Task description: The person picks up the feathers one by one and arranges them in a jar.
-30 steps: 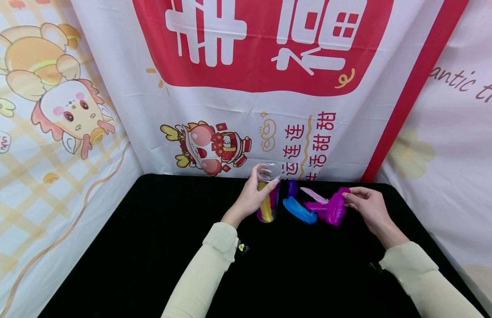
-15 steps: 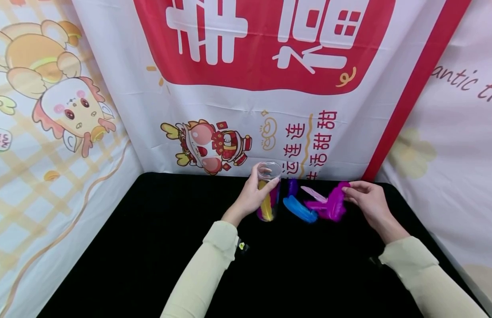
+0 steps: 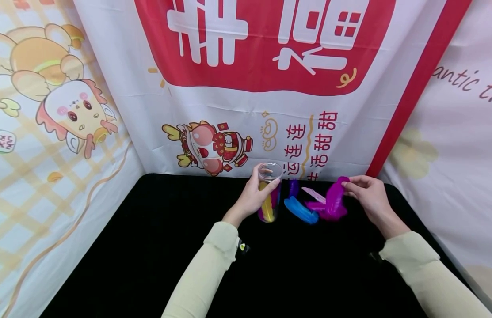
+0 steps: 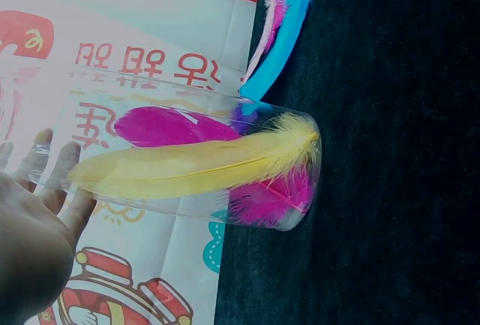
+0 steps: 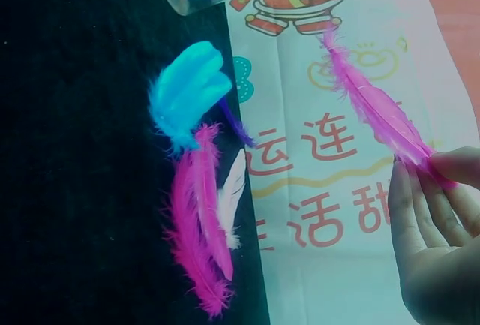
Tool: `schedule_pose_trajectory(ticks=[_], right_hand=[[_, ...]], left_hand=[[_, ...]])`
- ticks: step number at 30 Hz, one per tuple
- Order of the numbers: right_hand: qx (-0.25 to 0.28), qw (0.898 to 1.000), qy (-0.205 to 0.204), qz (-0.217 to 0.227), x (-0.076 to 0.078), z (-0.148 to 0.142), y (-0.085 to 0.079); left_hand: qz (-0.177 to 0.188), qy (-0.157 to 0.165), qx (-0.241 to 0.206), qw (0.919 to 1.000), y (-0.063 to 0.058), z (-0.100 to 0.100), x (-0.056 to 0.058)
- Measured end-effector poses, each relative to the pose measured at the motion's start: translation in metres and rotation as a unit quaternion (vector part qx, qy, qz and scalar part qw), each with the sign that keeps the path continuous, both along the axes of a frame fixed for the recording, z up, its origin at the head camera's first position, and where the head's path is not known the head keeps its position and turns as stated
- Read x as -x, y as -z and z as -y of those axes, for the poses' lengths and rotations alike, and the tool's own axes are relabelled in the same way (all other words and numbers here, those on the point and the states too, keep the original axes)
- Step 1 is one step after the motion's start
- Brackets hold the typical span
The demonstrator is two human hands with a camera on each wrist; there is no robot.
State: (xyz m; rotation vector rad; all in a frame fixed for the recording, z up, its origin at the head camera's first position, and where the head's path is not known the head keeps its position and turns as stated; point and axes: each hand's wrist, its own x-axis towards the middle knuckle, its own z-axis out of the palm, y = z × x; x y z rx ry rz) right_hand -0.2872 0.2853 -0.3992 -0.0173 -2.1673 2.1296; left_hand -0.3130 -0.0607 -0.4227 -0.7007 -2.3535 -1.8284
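Note:
My left hand (image 3: 251, 194) grips the upper part of a clear plastic jar (image 3: 270, 170), which stands upright with its mouth uncovered. Through its wall in the left wrist view show a yellow feather (image 4: 180, 169) and magenta feathers (image 4: 176, 126). My right hand (image 3: 369, 196) pinches a magenta feather (image 5: 379, 111) by one end between thumb and fingertips, raised over the loose feathers. Those lie right of the jar: blue (image 3: 301, 210), dark purple (image 3: 293, 188), pale pink (image 3: 313, 194) and magenta (image 5: 199, 212) ones.
A black cloth-covered table (image 3: 309, 274) lies under everything. Close behind its far edge hangs a white and red printed curtain (image 3: 230, 104). Printed cloth walls (image 3: 62, 145) flank the left and right sides.
The right hand has risen slightly, lifting the pinched magenta feather upward. The left hand and the jar have stayed in place.

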Motion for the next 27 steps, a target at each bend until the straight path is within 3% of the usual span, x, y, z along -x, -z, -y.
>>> schedule_pose_trajectory(ticks=[11,27], right_hand=[[0.015,1.000,-0.005,-0.015,0.003,0.004,-0.008],[0.018,0.999,-0.007,-0.036,0.007,0.016,-0.020]], left_hand=[[0.012,0.010,-0.009,0.9998,-0.002,0.001,-0.002],[0.002,0.005,-0.009,0.9999,0.002,0.001,0.000]])
